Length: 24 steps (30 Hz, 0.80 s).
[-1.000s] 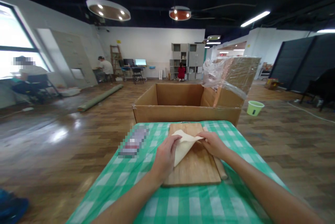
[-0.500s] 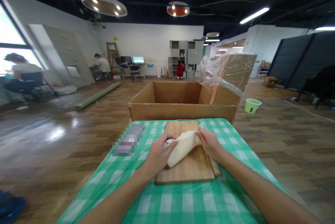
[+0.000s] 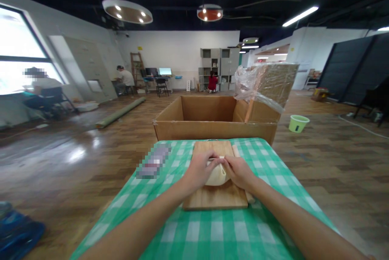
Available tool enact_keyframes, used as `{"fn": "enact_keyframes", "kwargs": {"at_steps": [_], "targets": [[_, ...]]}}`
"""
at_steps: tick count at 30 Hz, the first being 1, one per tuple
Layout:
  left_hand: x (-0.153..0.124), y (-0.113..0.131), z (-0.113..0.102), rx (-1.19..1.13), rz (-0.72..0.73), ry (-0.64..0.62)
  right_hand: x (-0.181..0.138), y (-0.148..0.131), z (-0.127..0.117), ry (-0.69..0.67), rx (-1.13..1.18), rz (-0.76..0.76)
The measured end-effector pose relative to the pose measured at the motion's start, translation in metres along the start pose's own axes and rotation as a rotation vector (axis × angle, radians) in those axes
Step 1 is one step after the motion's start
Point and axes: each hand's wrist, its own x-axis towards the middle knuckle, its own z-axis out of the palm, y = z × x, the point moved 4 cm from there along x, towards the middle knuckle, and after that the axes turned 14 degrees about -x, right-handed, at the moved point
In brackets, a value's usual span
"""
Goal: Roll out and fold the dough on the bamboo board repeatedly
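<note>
Both hands meet over a pale sheet of dough (image 3: 216, 176), bunched up above a wooden cutting board (image 3: 214, 202). My left hand (image 3: 203, 171) pinches its upper left edge, and my right hand (image 3: 239, 172) pinches the upper right edge close beside it. The dough sags in a rounded fold below the fingertips, with a small gap near the right thumb. Much of its far side is hidden behind the hands. Along the board's right side lies a rolling pin (image 3: 250, 197), mostly covered by my right hand and forearm.
A green checked cloth (image 3: 194, 231) covers the table. A blurred-out flat item (image 3: 154, 162) lies at its left. Beyond the far edge stands an open cardboard box (image 3: 212, 130) with a plastic-wrapped box (image 3: 273, 86). A green bucket (image 3: 298, 124) sits on the floor; several people are farther back.
My hands have come together, drawing the stretched dough edges inward, so the dough now hangs folded instead of spread between them. The view has shifted slightly left.
</note>
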Motion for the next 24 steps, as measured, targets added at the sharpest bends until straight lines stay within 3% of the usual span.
{"fn": "enact_keyframes", "kwargs": {"at_steps": [4, 9, 13, 19, 24], "targets": [[-0.003, -0.021, 0.007, -0.150, -0.016, 0.015, -0.001, 0.001, -0.001, 0.008, -0.012, 0.030], [-0.012, -0.053, 0.016, -0.466, -0.245, 0.069, -0.001, -0.008, -0.003, -0.022, -0.115, -0.023], [-0.021, -0.061, 0.020, -0.594, -0.370, 0.095, -0.002, -0.012, -0.003, -0.059, -0.137, -0.023], [-0.022, -0.060, 0.022, -0.561, -0.226, 0.078, -0.002, -0.016, 0.003, -0.103, -0.063, -0.022], [-0.024, -0.059, 0.024, -0.403, -0.190, -0.007, -0.003, -0.015, -0.001, -0.088, 0.010, 0.010]]}}
